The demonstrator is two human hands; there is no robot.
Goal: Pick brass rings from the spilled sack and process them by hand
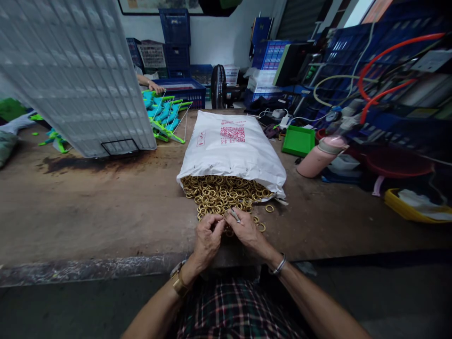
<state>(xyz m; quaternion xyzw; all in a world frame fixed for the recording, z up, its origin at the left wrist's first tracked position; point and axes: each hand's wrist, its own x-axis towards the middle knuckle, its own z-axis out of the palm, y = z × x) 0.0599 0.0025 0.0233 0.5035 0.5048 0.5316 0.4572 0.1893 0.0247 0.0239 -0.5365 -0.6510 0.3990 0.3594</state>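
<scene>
A white woven sack [226, 146] with red print lies on the brown table, its mouth facing me. Brass-coloured rings [221, 195] spill from it in a heap. My left hand [209, 238] is closed in a pinch at the near edge of the heap; what it grips is too small to make out. Touching its fingertips, my right hand [247, 231] is closed around a small metal tool [234, 215], only part of which shows. Single rings [261, 227] lie just right of my right hand.
A grey ribbed panel [77, 80] stands at the left. Behind it, another person's hand [156, 87] is near green and blue plastic pieces [165, 115]. At the right are a green tray [298, 141], a pink bottle [319, 157] and a yellow basket [416, 207].
</scene>
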